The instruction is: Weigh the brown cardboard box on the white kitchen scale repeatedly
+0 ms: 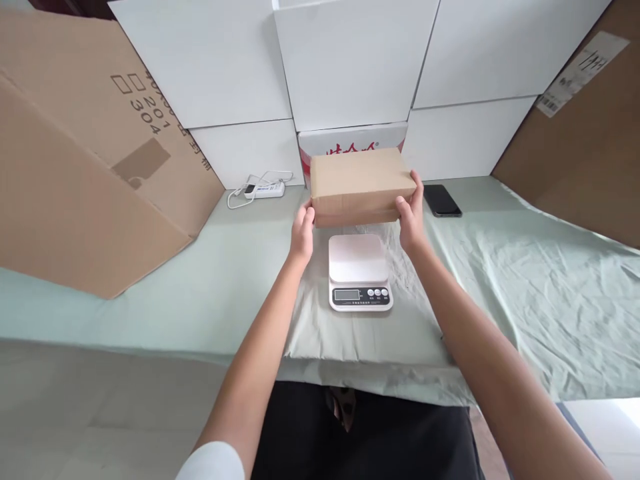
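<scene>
Between my two hands is a closed brown cardboard box [363,183], held by its short ends. My left hand [303,230] grips the left end, thumb at the front corner. Around the right end, my right hand [412,212] has its thumb on the front face and fingers along the side. The box appears raised behind a white kitchen scale [358,260], whose plate carries nothing. Its dark panel has a small display and round buttons; no reading can be made out. The undersides of the box and most fingertips are hidden.
A pale green cloth [240,267] covers the table. White power strip [265,191] with its cable lies back left; a black phone [442,200] lies back right. White boxes [350,67] form a wall behind. Large cardboard sheets stand left [90,147] and right [590,147].
</scene>
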Motion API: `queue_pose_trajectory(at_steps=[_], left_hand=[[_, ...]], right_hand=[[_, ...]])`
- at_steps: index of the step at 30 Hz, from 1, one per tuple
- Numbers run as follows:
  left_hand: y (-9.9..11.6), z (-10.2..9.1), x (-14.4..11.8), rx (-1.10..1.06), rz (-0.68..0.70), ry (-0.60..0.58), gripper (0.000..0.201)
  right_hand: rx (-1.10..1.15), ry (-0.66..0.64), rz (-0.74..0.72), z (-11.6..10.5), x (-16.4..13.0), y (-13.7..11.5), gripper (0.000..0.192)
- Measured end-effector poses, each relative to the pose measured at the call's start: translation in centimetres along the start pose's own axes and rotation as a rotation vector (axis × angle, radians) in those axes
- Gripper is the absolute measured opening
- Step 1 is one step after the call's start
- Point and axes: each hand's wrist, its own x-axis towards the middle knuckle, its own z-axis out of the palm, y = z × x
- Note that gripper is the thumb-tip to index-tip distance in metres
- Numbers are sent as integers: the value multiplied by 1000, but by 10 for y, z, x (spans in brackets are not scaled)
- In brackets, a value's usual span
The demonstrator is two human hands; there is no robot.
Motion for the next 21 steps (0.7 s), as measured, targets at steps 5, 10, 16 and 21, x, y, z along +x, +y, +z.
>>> queue_pose_trajectory(at_steps=[5,10,16,21], left_hand=[[-38,1,11,-1,-29,28,75],[-52,-5,13,-16,-38,-2,82],[-62,0,18,-23,-79,-22,95],[-67,-2,20,-27,-93,-23,98]], right_hand=[[46,35,57,15,-2,41,112],[-23,19,69,9,-10,51,117],[-105,-4,69,5,-6,53,115],[-91,-8,88,8,-6,52,113]])
